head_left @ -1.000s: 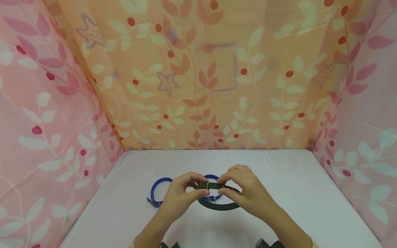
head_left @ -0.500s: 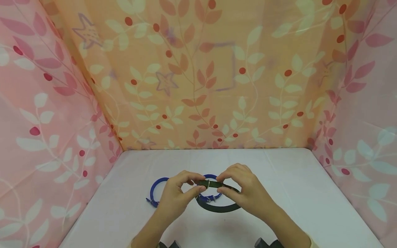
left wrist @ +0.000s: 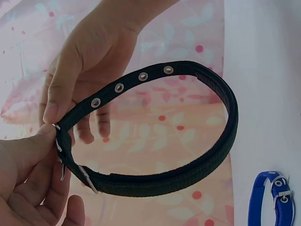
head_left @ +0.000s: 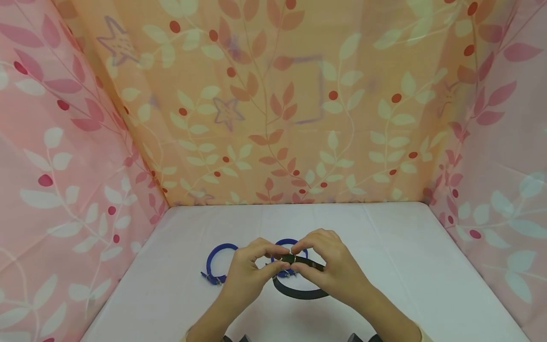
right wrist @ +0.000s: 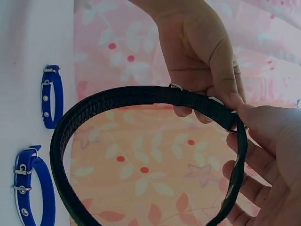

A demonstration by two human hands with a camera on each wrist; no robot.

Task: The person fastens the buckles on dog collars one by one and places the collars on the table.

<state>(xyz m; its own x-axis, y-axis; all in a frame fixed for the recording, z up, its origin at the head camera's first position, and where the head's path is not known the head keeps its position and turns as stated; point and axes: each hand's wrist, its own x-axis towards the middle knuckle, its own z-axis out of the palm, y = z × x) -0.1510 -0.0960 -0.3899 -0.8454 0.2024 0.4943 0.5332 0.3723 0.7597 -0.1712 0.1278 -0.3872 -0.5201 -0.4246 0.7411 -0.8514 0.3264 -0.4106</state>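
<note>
Black collar [head_left: 299,289], buckled into a loop, hangs between both hands just above the white desk [head_left: 406,266]. In the head view its long axis runs left to right, the buckle end up at the fingertips and the curved strap sagging toward the person. The left hand [head_left: 248,278] and right hand [head_left: 331,270] each pinch it at the buckle, fingertips nearly meeting, so the buckle itself is mostly covered. Two blue collars [head_left: 218,263] lie on the desk just behind, one half hidden by the hands.

Left wrist view: the loop [left wrist: 207,155] faces the camera, eyelets along the top strap, the left thumb [left wrist: 28,150] pressing the buckle.

Right wrist view: the right hand's [right wrist: 270,155] grip closes on the buckle; the loop's [right wrist: 94,106] lower edge is cut off.
</note>
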